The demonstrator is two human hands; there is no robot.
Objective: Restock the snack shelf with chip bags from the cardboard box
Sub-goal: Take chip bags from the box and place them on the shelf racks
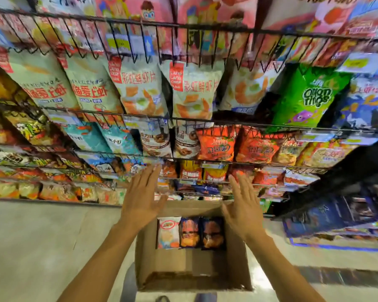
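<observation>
An open cardboard box (144,264) stands on the floor below me. Three chip bags lean against its far wall: a white one (168,233), a dark blue one (189,233) and a dark one (213,234). My left hand (141,199) and my right hand (241,205) hover above the box's far rim, palms facing each other, fingers spread, holding nothing. Both reach toward the low rows of the wire snack shelf (183,119), which is packed with bags.
The shelf's wire rails run across the whole view in tiers, filled with shrimp-chip bags (192,90), a green onion rings bag (310,97) and orange bags (216,144). A second rack with blue packs (336,216) stands at the right. Pale floor lies left of the box.
</observation>
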